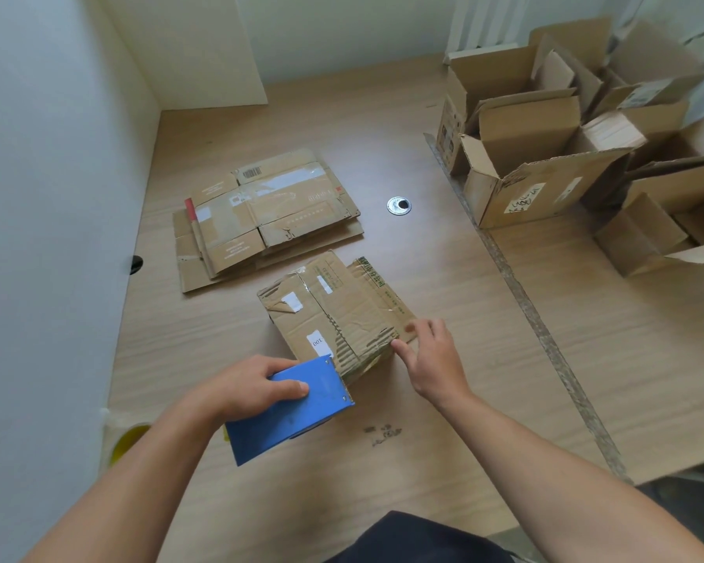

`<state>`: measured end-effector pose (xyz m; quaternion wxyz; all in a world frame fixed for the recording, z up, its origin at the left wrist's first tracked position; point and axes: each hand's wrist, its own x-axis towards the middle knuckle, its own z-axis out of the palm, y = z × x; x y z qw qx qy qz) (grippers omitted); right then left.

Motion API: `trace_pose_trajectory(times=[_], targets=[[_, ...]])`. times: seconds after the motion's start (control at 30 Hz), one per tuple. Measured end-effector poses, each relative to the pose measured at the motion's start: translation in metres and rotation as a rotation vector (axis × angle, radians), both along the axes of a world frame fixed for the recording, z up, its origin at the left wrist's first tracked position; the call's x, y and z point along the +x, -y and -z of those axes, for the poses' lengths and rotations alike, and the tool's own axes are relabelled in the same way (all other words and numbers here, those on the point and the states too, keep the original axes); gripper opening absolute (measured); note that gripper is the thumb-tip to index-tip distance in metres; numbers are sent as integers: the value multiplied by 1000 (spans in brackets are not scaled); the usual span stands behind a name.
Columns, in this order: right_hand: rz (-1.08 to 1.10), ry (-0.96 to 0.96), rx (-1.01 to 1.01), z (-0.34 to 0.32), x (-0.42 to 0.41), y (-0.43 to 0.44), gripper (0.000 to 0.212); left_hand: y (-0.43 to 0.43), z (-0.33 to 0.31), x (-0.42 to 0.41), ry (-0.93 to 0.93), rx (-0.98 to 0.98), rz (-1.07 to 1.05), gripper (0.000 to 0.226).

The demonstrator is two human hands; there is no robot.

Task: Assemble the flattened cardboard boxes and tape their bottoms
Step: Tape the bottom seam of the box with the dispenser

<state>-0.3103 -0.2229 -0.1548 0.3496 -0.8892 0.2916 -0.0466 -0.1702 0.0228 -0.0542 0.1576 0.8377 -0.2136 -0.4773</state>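
Two hands showing near, left hand (257, 386) and right hand (433, 359), one blue tape dispenser (297, 408) sitting near, one closed box (338, 314) lying in the middle, at least two flattened boxes (269, 213) lying stacked far left, at least four open boxes (545, 188) standing far right.

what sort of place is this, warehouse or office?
Likely a small office or home room used for packing: wood-grain desk with a cable grommet, flattened boxes stacked on it, assembled boxes at right.
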Motion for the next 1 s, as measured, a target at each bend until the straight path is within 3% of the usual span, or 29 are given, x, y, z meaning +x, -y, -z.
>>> trace_pose_trajectory(times=[0.13,0.3,0.53,0.77,1.0], targets=[[-412,45,-223,-10,11,10,71,0,0,-1,17,-5,10,44],[-795,-110,-399,-8,26,17,57,-3,0,-4,20,-53,1,42],[-669,73,-488,-8,25,9,46,-20,-1,-17,88,-155,-28,40],[-657,213,-602,-5,31,10,40,-69,-5,-12,341,22,35,69],[-720,272,-610,-1,39,14,40,-81,13,-8,465,119,10,63]])
